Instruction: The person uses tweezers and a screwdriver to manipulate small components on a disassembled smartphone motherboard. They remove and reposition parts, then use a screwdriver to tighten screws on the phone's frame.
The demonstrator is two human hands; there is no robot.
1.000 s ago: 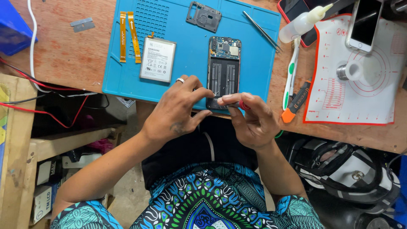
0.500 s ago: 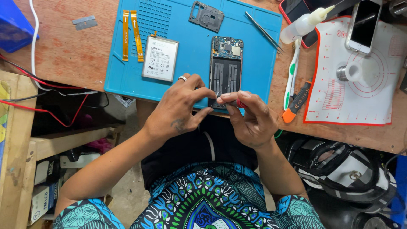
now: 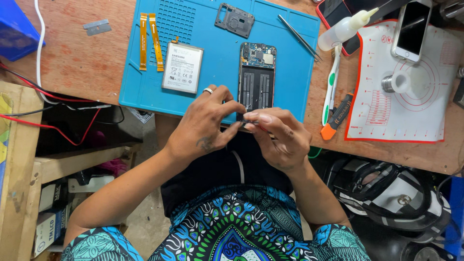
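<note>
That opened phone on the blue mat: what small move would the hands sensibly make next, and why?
Probably a slight, steadying nudge at the opened phone's bottom edge. The left hand and right hand pinch together there over some small part, too tiny to identify, so a careful, gentle motion seems wiser than a pull.

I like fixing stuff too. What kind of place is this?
Probably a phone repair bench. An opened phone lies on a blue work mat with its battery taken out beside it, and tweezers lie nearby.
</note>
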